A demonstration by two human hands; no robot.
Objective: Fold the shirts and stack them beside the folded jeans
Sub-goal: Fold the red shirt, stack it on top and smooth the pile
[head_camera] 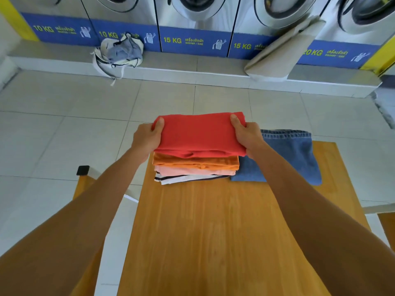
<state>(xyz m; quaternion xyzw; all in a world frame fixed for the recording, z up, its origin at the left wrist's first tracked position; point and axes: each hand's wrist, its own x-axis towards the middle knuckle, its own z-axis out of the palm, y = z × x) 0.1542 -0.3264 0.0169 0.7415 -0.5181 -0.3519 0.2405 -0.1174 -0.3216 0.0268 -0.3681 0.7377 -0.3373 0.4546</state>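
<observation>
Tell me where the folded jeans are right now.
In the head view, the folded jeans lie at the far right of the wooden table, right beside the stack of folded shirts, partly behind the right hand.

Washing machines (196, 16) along back wall; cloth bag (119, 54) on ledge; beige bag (282, 50) leaning; wooden bench (213, 231); tiled floor (53, 135).

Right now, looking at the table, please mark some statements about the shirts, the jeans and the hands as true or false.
1. Both hands hold the red shirt. True: left hand, right hand.
2. The folded jeans lie left of the shirt stack. False: they lie to its right.
3. An orange shirt lies directly under the red one. True.
4. The wooden table holds a laundry bag. False: the bag sits by the washing machines.
</observation>
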